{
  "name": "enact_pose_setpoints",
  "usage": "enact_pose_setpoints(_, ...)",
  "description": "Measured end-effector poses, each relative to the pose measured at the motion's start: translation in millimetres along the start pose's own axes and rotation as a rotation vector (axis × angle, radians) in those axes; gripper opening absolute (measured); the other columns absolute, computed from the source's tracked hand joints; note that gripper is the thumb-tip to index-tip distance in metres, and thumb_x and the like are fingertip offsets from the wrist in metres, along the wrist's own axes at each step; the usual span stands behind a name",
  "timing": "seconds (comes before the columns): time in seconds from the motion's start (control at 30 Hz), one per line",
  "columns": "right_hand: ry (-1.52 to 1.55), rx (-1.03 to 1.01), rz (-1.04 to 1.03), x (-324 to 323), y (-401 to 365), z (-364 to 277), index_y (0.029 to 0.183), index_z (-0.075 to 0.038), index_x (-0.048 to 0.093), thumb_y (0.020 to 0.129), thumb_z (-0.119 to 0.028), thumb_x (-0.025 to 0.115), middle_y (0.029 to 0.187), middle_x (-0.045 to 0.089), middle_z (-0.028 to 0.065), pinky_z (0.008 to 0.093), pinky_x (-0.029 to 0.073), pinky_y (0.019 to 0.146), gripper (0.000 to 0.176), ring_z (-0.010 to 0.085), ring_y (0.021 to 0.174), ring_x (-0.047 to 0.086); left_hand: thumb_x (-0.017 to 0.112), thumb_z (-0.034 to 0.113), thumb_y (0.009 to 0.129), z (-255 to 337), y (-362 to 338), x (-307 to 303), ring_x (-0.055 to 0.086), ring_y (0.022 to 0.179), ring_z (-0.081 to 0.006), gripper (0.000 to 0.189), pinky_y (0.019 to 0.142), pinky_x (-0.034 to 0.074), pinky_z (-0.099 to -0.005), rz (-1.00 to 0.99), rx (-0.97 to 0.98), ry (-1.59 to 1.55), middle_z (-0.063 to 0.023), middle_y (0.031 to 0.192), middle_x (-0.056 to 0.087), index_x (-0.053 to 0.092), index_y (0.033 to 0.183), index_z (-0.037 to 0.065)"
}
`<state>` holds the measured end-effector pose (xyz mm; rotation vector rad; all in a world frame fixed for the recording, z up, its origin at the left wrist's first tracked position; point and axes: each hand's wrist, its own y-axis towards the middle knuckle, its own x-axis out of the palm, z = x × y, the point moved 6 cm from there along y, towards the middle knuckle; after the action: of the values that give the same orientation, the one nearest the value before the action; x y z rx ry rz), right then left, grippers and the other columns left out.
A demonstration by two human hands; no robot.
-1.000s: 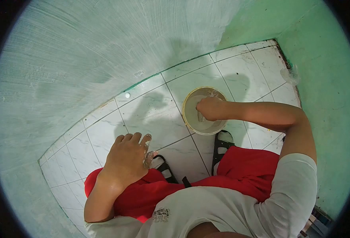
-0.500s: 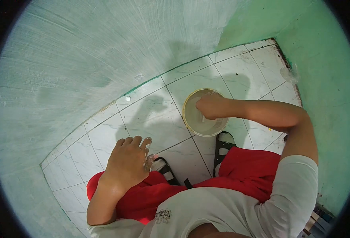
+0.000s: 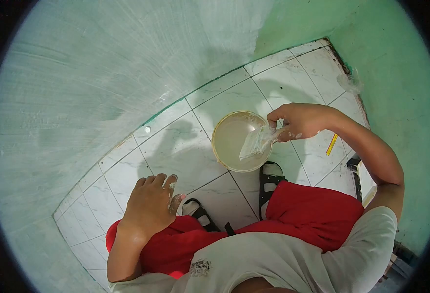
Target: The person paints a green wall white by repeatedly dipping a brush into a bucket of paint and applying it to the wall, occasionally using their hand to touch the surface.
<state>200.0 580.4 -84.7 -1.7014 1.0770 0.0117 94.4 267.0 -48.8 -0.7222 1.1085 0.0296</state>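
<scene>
My right hand (image 3: 300, 122) pinches a paintbrush (image 3: 255, 142) near its bristle end, with the fingers wrapped round the handle. The wide bristles are coated in white paint and hang tilted over the mouth of a round bucket (image 3: 214, 141) with a yellowish rim. Pale whitish liquid lies inside the bucket. White smears mark my right thumb. Over my left knee, my left hand (image 3: 149, 202) hovers with fingers loosely apart and bent, holding nothing that I can see. Whitish paint is caked on its index finger and thumb.
A green wall (image 3: 127, 53) streaked with white rises in front. White floor tiles (image 3: 180, 151) carry a small white disc (image 3: 147, 129), a yellow strip (image 3: 331, 145) and a clear plastic bag (image 3: 350, 83). My sandalled foot (image 3: 271, 178) is close to the bucket.
My right hand has come up out of the bucket and moved right, bringing the brush into view with its bristles over the rim. My left hand has shifted only slightly.
</scene>
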Motion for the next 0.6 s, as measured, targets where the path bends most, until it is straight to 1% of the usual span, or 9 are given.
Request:
enact_pose_setpoints(0.1, 0.082, -0.093, 0.039, 6.2, 13.1, 28.2, 0.105, -0.001, 0.063, 0.086, -0.019, 0.075, 0.08, 0.067, 0.0101, 0.0351, 0.044, 0.064, 0.029, 0.0175, 0.071, 0.059, 0.063, 0.03, 0.097, 4.3, 6.4, -0.4, 0.062, 0.113, -0.0366, 0.043, 0.102, 0.045, -0.0435, -0.013, 0.0, -0.011, -0.0192, 0.121, 0.066, 0.064, 0.124, -0.003)
enact_pose_setpoints(0.17, 0.156, 0.014, -0.032, 11.5, 16.5, 43.6, 0.108, -0.001, 0.062, 0.087, -0.02, 0.074, 0.081, 0.067, 0.0098, 0.0351, 0.044, 0.065, 0.031, 0.018, 0.073, 0.059, 0.063, 0.031, 0.097, 6.0, 10.3, 1.2, 0.061, 0.114, -0.0369, 0.043, 0.101, 0.046, -0.0441, -0.02, 0.006, 0.009, -0.0191, 0.121, 0.066, 0.063, 0.125, -0.002)
enact_pose_setpoints(0.2, 0.162, 0.014, -0.028, 10.8, 16.1, 45.5, 0.108, -0.001, 0.062, 0.087, -0.02, 0.074, 0.081, 0.067, 0.0098, 0.0351, 0.044, 0.065, 0.031, 0.018, 0.073, 0.059, 0.063, 0.031, 0.097, 8.3, 12.3, 0.4, 0.061, 0.114, -0.0369, 0.043, 0.101, 0.046, -0.0441, -0.021, 0.009, 0.015, -0.0191, 0.121, 0.066, 0.063, 0.125, -0.002)
enact_pose_setpoints(0.27, 0.204, -0.012, -0.023, 10.5, 17.2, 44.1, 0.108, -0.002, 0.061, 0.089, -0.02, 0.073, 0.079, 0.066, 0.0087, 0.0328, 0.042, 0.059, 0.029, 0.0153, 0.065, 0.055, 0.063, 0.031, 0.097, 11.4, 15.9, -0.2, 0.062, 0.114, -0.037, 0.044, 0.101, 0.046, -0.0439, -0.041, 0.001, 0.012, -0.0193, 0.121, 0.065, 0.062, 0.126, -0.002)
enact_pose_setpoints(0.3, 0.211, -0.013, -0.019, 8.3, 16.1, 43.4, 0.108, -0.002, 0.061, 0.089, -0.02, 0.073, 0.079, 0.066, 0.0087, 0.0328, 0.042, 0.059, 0.029, 0.0153, 0.065, 0.055, 0.063, 0.031, 0.097, 12.6, 17.8, -0.5, 0.062, 0.114, -0.037, 0.044, 0.101, 0.046, -0.0439, -0.043, 0.004, 0.018, -0.0193, 0.121, 0.065, 0.062, 0.126, -0.002)
enact_pose_setpoints(0.37, 0.351, 0.019, -0.077, 6.2, 12.6, 43.3, 0.105, -0.004, 0.059, 0.09, -0.02, 0.072, 0.077, 0.064, 0.0065, 0.0294, 0.036, 0.049, 0.026, 0.0112, 0.056, 0.047, 0.062, 0.031, 0.097, 13.9, 20.6, 0.1, 0.062, 0.113, -0.0368, 0.045, 0.101, 0.046, -0.0436, -0.053, 0.015, 0.021, -0.0194, 0.121, 0.065, 0.062, 0.128, -0.002)
enact_pose_setpoints(0.4, 0.358, 0.017, -0.074, 5.7, 15.5, 48.1, 0.105, -0.004, 0.059, 0.09, -0.02, 0.072, 0.077, 0.064, 0.0065, 0.0294, 0.036, 0.049, 0.026, 0.0112, 0.056, 0.047, 0.062, 0.031, 0.097, 14.2, 21.3, 0.0, 0.062, 0.113, -0.0368, 0.045, 0.101, 0.046, -0.0436, -0.055, 0.017, 0.028, -0.0194, 0.121, 0.065, 0.062, 0.128, -0.002)
enact_pose_setpoints(0.47, 0.453, 0.049, -0.123, 8.4, 20.1, 58.1, 0.098, -0.006, 0.061, 0.089, -0.018, 0.071, 0.072, 0.054, 0.0002, 0.0248, 0.028, 0.044, 0.018, 0.0069, 0.056, 0.043, 0.062, 0.031, 0.097, 15.5, 23.2, -0.3, 0.062, 0.113, -0.0364, 0.045, 0.1, 0.047, -0.0435, -0.054, 0.019, 0.01, -0.0192, 0.121, 0.065, 0.062, 0.128, -0.002)
enact_pose_setpoints(0.6, 0.574, 0.059, -0.129, 8.6, 15.6, 56.6, 0.096, -0.007, 0.06, 0.089, -0.018, 0.069, 0.073, 0.055, 0.0008, 0.0238, 0.03, 0.044, 0.017, 0.0058, 0.056, 0.044, 0.062, 0.031, 0.098, 16.2, 24.9, 2.0, 0.062, 0.112, -0.0359, 0.044, 0.098, 0.047, -0.0434, -0.056, 0.029, 0.016, -0.0189, 0.121, 0.066, 0.062, 0.128, -0.001)
